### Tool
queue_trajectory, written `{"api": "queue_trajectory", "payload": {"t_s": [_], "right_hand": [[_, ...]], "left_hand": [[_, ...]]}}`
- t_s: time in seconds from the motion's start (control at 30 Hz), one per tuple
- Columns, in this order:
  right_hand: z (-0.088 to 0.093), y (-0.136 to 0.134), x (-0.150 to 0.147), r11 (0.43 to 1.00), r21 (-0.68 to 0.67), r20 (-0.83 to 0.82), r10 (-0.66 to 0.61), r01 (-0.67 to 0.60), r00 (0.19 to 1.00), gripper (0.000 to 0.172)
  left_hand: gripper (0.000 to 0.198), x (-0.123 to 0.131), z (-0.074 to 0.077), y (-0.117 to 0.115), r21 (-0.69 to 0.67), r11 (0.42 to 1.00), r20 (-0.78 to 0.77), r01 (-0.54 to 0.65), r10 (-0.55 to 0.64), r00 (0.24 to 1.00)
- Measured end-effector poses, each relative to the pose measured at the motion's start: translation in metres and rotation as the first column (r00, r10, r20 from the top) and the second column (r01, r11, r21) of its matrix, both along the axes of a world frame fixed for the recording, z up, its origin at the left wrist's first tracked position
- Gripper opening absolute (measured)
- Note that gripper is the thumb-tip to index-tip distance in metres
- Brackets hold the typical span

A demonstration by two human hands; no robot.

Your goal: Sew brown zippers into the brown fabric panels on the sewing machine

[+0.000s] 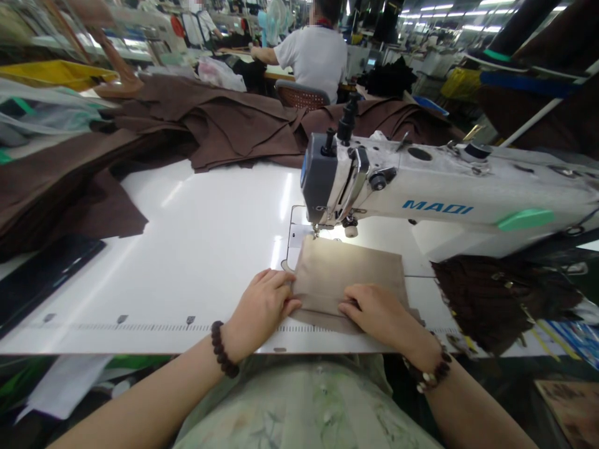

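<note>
The left fingers [282,282] are curled narrow and pinch the left edge of a tan fabric piece [349,271]. The right fingers [352,305] are bent, tips pressing down on the cloth's near fold; I cannot tell whether they grip it. Left hand [262,307] and right hand [381,317] sit side by side at the near edge of the white desk [196,243].

A heap of brown fabric [219,128] covers the far and left parts of the desk. To the right stands a white sewing machine [449,187] with "MAQI" in blue letters on its arm and a green tab beside that. A darker brown bundle [500,299] lies under the machine's right end.

The tan fabric piece lies flat on the machine bed, its far edge just below the lit needle area. A printed ruler scale [140,326] runs along the desk's front edge; no figures on it are legible. A dark bead bracelet [223,350] circles the left wrist.
</note>
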State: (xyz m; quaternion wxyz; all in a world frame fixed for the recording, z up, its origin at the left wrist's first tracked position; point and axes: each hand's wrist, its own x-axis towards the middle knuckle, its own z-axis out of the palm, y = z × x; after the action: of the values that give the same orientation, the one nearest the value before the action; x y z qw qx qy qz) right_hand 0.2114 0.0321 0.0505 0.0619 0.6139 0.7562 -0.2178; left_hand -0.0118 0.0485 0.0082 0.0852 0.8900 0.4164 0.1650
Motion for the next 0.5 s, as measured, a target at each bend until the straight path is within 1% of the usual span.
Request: {"api": "queue_trajectory", "payload": {"t_s": [0.07,0.1,0.13,0.2,0.27,0.33,0.4,0.47,0.5], "right_hand": [[-0.002,-0.002,-0.001,1.000,0.005,0.028,-0.022,0.022,0.999,0.013],[-0.003,-0.004,-0.002,1.000,0.013,0.046,-0.025,0.025,0.999,0.012],[-0.005,-0.007,-0.002,1.000,0.024,0.059,-0.012,0.011,0.998,0.020],[-0.008,-0.015,-0.005,0.996,0.046,0.080,0.068,-0.072,0.994,0.039],[-0.009,-0.020,-0.007,0.983,0.058,0.107,0.165,-0.172,0.980,0.049],[-0.007,-0.020,-0.009,0.969,0.093,0.142,0.213,-0.227,0.967,0.046],[-0.005,-0.012,-0.010,0.956,0.164,0.135,0.223,-0.244,0.965,0.034],[-0.008,-0.002,-0.010,0.933,0.250,0.046,0.256,-0.259,0.966,0.026],[-0.011,0.003,-0.009,0.925,0.277,-0.016,0.275,-0.260,0.961,0.026]], "left_hand": [[0.010,-0.003,-0.001,-0.002,0.065,0.997,-0.020,0.033,-0.032,0.999],[0.012,-0.005,-0.001,-0.004,0.116,0.990,-0.035,0.079,-0.076,0.997],[0.016,-0.007,-0.001,-0.004,0.168,0.976,-0.061,0.138,-0.130,0.990],[0.021,-0.011,-0.002,-0.003,0.227,0.941,-0.143,0.250,-0.222,0.964],[0.027,-0.011,-0.001,0.005,0.226,0.929,-0.232,0.295,-0.242,0.942],[0.035,-0.005,0.002,0.019,0.217,0.931,-0.285,0.294,-0.228,0.931],[0.036,0.004,0.005,0.034,0.222,0.927,-0.296,0.301,-0.230,0.927],[0.033,0.014,0.007,0.045,0.220,0.923,-0.295,0.316,-0.246,0.923],[0.032,0.017,0.008,0.049,0.211,0.923,-0.296,0.323,-0.254,0.921]]}}
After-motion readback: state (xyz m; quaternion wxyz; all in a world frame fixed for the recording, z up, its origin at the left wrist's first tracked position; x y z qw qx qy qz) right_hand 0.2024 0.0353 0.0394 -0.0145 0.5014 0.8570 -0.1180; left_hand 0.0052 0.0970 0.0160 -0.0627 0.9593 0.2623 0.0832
